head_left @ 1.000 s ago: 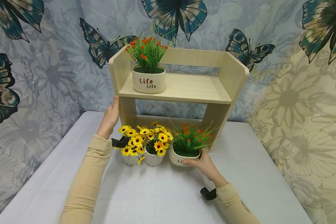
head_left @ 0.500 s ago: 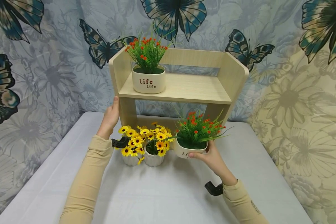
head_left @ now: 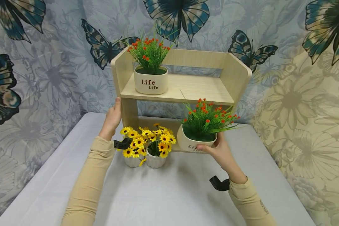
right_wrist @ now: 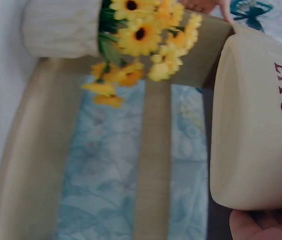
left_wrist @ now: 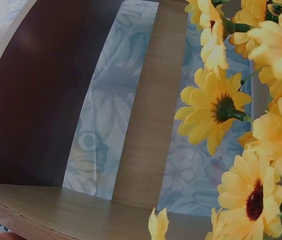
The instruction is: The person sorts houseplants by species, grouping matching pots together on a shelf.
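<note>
1. My left hand (head_left: 111, 121) rests against the outer left side of the wooden shelf (head_left: 197, 88); the part that shows is straight and lies along the panel, grasping nothing that I can see.
2. A black wrist camera (head_left: 122, 143) juts from that cuff, just in front of the yellow blooms.
3. Left yellow-flower pot (head_left: 132, 162): white, upright on the white table (head_left: 164, 197), before the shelf.
4. Above, on the left part of the upper board, stands a cream "Life" pot (head_left: 151, 84) with red flowers and long green blades.
5. Right yellow-flower pot (head_left: 156, 161): close beside its twin, their blossoms mingling.
6. I hold the second "Life" pot (head_left: 184, 138) clear of the table, slightly tilted, in front of the lower opening's right part; its red flowers overlap the upper board's front edge from my viewpoint.
7. My right hand (head_left: 221, 153) grips that pot from its right, thumb across the lettering; the other fingers are mostly hidden.
8. Farther right hangs floral cloth (head_left: 293, 100).
</note>
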A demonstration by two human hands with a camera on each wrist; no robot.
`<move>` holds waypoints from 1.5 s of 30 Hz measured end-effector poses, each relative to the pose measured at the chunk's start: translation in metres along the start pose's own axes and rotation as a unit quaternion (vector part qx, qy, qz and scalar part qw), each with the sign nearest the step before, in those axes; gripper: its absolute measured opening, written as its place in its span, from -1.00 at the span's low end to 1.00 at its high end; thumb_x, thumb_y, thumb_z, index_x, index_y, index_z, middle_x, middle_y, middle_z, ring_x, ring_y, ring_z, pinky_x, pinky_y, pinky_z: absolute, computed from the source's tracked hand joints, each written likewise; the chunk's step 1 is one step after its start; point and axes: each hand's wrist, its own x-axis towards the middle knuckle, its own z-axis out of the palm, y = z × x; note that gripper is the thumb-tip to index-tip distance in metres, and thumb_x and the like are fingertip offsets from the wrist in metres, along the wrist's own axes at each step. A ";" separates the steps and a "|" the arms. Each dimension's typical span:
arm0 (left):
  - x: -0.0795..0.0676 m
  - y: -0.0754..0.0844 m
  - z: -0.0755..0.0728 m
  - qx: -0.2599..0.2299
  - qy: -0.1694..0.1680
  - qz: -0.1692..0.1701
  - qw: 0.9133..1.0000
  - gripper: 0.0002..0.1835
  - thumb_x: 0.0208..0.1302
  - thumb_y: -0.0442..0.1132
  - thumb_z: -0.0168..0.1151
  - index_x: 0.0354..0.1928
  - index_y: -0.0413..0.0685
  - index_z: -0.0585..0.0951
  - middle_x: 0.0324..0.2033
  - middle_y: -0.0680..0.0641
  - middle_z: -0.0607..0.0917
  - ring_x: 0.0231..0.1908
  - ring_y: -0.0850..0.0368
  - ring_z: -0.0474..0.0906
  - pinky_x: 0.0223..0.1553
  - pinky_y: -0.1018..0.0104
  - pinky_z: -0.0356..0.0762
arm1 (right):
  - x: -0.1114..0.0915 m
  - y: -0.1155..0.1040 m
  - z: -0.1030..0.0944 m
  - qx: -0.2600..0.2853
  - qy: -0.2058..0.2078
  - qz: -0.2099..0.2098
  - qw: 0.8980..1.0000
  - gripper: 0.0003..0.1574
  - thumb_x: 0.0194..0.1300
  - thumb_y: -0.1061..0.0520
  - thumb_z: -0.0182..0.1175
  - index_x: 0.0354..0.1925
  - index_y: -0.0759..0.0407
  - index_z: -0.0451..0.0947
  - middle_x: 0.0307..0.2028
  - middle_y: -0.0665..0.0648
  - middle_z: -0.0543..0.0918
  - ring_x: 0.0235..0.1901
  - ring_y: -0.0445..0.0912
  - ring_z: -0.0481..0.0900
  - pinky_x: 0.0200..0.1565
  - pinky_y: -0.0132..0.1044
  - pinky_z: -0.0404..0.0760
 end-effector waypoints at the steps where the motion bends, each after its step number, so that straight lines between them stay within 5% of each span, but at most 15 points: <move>1: 0.000 0.000 0.000 0.002 0.000 0.001 1.000 0.01 0.18 0.49 -0.52 0.42 -0.20 -0.04 0.38 -0.25 -0.04 0.34 -0.21 -0.14 0.28 -0.13 -0.14 | 0.001 -0.003 -0.001 -0.003 0.003 -0.005 1.000 0.12 0.00 0.37 0.39 0.38 -0.06 0.03 0.18 0.16 0.30 -0.01 -0.05 0.45 -0.13 -0.36 0.54; 21: 0.001 0.003 0.002 -0.002 -0.001 0.005 1.000 0.03 0.17 0.50 -0.51 0.42 -0.19 -0.03 0.39 -0.23 -0.04 0.34 -0.19 -0.14 0.28 -0.11 -0.14 | 0.028 -0.054 -0.015 0.051 0.037 -0.099 0.993 0.10 -0.02 0.48 0.34 0.38 0.01 0.08 0.24 0.20 0.26 0.09 0.03 0.40 -0.04 -0.33 0.50; 45: -0.001 -0.001 0.001 0.016 -0.007 -0.008 1.000 0.02 0.16 0.50 -0.57 0.43 -0.16 -0.06 0.39 -0.24 -0.05 0.34 -0.23 -0.15 0.28 -0.13 -0.15 | 0.082 -0.073 -0.036 0.077 0.074 -0.088 0.990 -0.11 0.09 0.36 0.32 0.31 0.03 0.19 0.13 0.21 0.39 0.02 0.05 0.46 -0.06 -0.26 0.50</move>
